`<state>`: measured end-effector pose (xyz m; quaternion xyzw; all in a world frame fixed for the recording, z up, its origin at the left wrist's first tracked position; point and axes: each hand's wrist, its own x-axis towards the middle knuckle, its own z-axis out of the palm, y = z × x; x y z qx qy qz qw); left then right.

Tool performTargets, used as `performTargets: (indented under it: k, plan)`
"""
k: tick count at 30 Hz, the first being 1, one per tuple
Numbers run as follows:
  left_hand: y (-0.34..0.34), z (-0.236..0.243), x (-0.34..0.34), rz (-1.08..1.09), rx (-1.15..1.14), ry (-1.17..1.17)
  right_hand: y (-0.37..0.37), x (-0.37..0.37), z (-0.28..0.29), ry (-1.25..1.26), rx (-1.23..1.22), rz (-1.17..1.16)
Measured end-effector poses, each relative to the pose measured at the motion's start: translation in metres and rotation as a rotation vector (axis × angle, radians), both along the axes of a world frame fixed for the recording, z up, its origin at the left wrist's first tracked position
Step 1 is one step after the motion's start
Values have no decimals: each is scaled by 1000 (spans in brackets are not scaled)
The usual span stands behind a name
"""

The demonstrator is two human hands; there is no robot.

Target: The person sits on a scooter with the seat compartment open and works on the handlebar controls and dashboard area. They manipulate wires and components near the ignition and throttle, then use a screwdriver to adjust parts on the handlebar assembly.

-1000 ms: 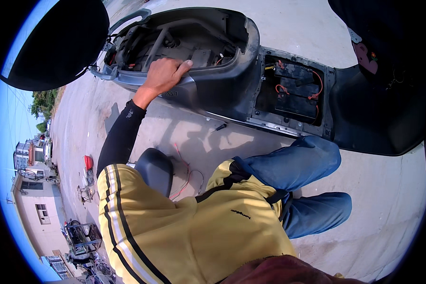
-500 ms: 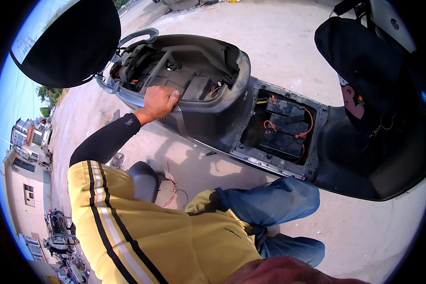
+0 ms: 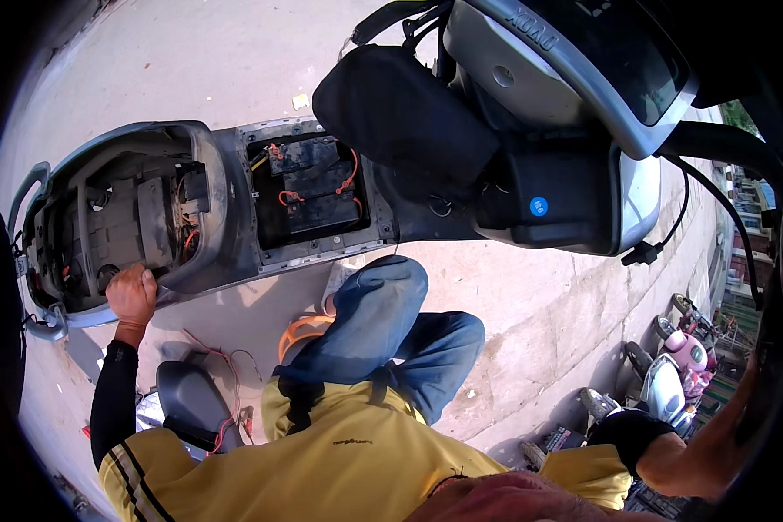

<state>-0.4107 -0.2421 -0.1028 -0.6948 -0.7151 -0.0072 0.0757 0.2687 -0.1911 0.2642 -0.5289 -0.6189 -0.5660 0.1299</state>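
Head view: a scooter with its rear compartment and floor bay uncovered is seen from above, set on pale concrete ground (image 3: pixel 539 322).
Left hand (image 3: pixel 132 294): placed on the near rim of the rear body (image 3: pixel 216 187); the edge is grasped by curled fingers, whose tips are hidden inside.
Right hand: lost in the dark border beyond the raised right forearm (image 3: pixel 705 457); whether its fingers are clenched or released cannot be told.
Rear body: located at the left, its inside exposed, with a frame tube and orange wires (image 3: pixel 190 242) shown.
Floor bay: filled partly by black batteries (image 3: pixel 317 215), which are joined by orange-red cables (image 3: pixel 354 170).
Front end: draped by a black cloth (image 3: pixel 400 113); the inner panel is marked by a blue round sticker (image 3: pixel 538 205).
Ground near the left arm: occupied by a dark grey seat-like piece (image 3: pixel 187 391), with red wires (image 3: pixel 233 374) just beside it.
Lower right: parked two-wheelers (image 3: pixel 670 383) are seen, well apart from the scooter.
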Motion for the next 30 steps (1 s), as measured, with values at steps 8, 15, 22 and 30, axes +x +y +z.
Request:
performTargets:
  k: [8, 15, 22, 30]
  plan:
    - [-2, -18, -11, 48, -107, -30, 3, -55, 35, 165, -314, -97]
    - [2, -9, -6, 118, -195, 9, -4, -59, 84, 1019, -816, -193]
    - [8, -14, -6, 150, -243, 25, 34, -15, 102, 2101, -1439, 79]
    - [8, -9, -3, 147, -308, -2, 15, -44, 104, 1222, -1145, -292]
